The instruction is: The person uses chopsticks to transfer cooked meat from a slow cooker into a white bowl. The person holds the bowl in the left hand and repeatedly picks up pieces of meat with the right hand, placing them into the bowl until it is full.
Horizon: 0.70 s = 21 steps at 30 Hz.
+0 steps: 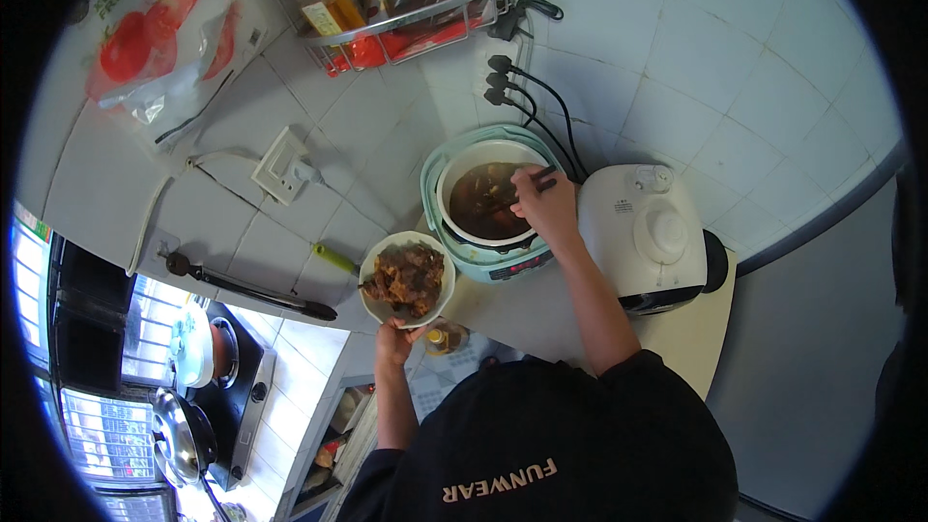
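Observation:
My left hand (pixel 397 342) grips the near rim of a white bowl (pixel 451 277) from below. Dark brown braised meat (pixel 407 277) is heaped in this bowl. My right hand (pixel 540 201) holds dark chopsticks (pixel 545 183) over the open pot of a light green electric cooker (pixel 435 221). Brown broth with pieces of food (pixel 482 188) fills much of the white inner pot (pixel 444 177). The chopsticks' lower ends reach toward the broth; whether they grip anything cannot be told.
Right of the cooker stands a white kitchen appliance (pixel 623 232). Black plugs and cords (pixel 554 98) hang behind it. A wire corner shelf (pixel 435 25) holds bottles and metalware. A green-handled tool (pixel 333 258) is beside the bowl. The gas stove (pixel 235 406) lies at lower left.

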{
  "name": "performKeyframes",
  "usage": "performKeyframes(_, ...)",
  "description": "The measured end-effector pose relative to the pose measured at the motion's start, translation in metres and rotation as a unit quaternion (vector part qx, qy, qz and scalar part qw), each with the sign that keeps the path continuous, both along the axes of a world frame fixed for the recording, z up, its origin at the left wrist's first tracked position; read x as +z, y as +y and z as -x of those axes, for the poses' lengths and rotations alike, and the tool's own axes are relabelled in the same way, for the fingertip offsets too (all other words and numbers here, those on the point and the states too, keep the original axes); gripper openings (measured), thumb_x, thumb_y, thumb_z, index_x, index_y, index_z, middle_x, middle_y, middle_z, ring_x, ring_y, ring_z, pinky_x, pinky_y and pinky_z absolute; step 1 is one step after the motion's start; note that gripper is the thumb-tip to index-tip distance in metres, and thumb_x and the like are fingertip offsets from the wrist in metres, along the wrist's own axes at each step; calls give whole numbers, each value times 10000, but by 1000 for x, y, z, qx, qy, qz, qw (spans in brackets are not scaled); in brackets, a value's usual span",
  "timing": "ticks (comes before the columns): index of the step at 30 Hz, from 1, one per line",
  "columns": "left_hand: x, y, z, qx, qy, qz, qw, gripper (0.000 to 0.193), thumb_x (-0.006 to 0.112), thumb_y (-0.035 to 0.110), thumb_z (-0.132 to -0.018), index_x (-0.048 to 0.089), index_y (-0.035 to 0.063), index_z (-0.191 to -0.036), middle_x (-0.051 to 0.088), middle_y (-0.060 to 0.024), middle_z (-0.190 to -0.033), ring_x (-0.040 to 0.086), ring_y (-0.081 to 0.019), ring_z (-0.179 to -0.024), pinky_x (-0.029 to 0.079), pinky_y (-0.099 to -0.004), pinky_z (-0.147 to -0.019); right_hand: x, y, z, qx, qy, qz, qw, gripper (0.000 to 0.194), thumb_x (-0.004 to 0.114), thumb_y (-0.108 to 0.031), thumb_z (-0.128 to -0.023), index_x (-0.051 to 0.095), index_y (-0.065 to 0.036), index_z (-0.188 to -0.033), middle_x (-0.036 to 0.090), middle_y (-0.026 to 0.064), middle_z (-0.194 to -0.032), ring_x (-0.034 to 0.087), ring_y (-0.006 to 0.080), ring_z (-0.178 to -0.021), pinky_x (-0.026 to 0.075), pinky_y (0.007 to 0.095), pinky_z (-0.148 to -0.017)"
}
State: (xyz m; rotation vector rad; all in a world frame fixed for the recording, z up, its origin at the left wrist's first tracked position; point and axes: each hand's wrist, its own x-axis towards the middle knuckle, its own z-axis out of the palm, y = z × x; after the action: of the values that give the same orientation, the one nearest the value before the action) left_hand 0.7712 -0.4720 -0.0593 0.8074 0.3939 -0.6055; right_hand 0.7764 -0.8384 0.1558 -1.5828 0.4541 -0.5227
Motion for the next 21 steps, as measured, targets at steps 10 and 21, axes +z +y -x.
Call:
performKeyframes(10,2,2,-1,-8,-12,-3,1000,543,472,87,-740,391,-103,-1242,570,-224,-1163,623,-354,-995,578,-447,-844,-43,5,-28,-53,-63,-148,986,215,611,-186,-900,638,27,-898,621,115,-737,653,206,-545,553,272,-477)
performKeyframes(21,0,2,-1,-4,14,17,1000,548,452,68,-751,362,-114,-1260,546,-250,-1185,609,-386,-1009,569,-476,-854,-34,0,-11,-85,-162,-178,967,234,579,-206,-937,633,21,-912,622,104,-750,660,183,-587,556,262,-520)
